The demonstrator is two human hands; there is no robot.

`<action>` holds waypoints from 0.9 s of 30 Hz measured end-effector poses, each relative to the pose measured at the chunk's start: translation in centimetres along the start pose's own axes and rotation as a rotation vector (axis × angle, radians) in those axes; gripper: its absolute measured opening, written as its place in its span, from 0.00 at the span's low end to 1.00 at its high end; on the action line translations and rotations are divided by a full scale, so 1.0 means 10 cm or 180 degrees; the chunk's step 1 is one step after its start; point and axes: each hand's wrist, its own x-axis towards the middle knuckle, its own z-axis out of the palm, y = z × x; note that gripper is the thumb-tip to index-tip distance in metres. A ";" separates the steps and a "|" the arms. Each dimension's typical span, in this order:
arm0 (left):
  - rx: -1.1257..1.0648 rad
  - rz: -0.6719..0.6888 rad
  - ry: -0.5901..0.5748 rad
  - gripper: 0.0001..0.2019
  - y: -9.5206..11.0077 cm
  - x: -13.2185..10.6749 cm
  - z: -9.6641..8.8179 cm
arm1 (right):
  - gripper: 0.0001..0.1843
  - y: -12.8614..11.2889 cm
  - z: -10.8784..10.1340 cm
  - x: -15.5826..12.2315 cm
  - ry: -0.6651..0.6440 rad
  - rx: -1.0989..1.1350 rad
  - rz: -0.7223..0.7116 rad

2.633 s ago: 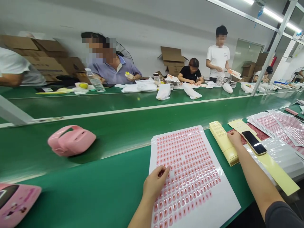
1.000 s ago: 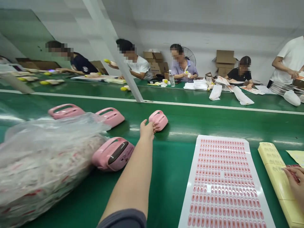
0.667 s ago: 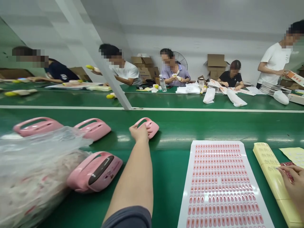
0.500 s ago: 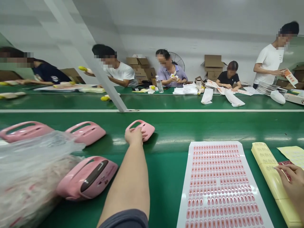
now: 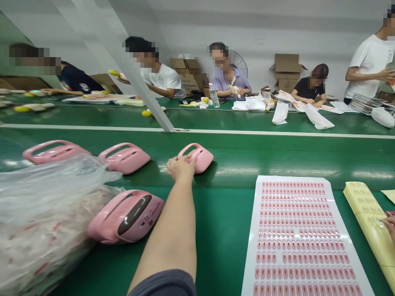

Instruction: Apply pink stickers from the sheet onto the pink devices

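Observation:
My left hand (image 5: 182, 166) reaches across the green surface, its fingers on the lower left side and handle of a pink plastic case (image 5: 203, 159). The case rests on the belt; part of it is hidden by the hand. Two similar pink cases (image 5: 126, 160) lie further left. Nearer stands another pink case (image 5: 142, 216) with a dark oval window. At the right edge, my right hand (image 5: 391, 227), mostly out of frame, has its fingertips beside a yellow moulded tray (image 5: 364, 205) and a small dark-red piece. What it pinches is unclear.
A white sheet (image 5: 251, 263) carries rows of pink false nails. A clear plastic bag (image 5: 46, 218) bulges at the left. A slanted white post (image 5: 135, 78) stands at the belt's far edge. Several people sit or stand across the belt among dolls, papers and cardboard boxes (image 5: 286, 63).
The view has swung, shifting everything rightward and upward. My left hand has slid slightly left on the pink case, uncovering more of it. More of my right hand is outside the frame.

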 end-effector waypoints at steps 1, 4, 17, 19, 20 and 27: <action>-0.0046 0.0061 -0.0060 0.13 -0.01 0.00 0.00 | 0.20 0.00 0.00 0.00 0.0003 -0.0012 0.0014; -0.0205 0.0192 -0.0099 0.11 0.05 -0.06 0.02 | 0.20 -0.02 0.01 0.00 0.0013 -0.0056 0.0008; -0.1278 0.0826 -0.0527 0.12 0.76 -1.37 -0.45 | 0.18 -0.18 0.07 0.11 -0.0047 0.1037 0.0930; -0.1484 0.1097 -0.0909 0.11 0.82 -1.80 -0.55 | 0.19 -0.45 -0.02 0.19 -0.0203 0.1884 0.1766; -0.1511 0.1314 -0.0898 0.09 0.84 -2.03 -0.59 | 0.19 -0.62 -0.07 0.22 -0.0351 0.2481 0.2189; -0.1677 0.3230 0.0201 0.05 0.95 -3.32 -0.66 | 0.14 -1.72 -0.38 0.31 -0.2239 0.5349 0.3266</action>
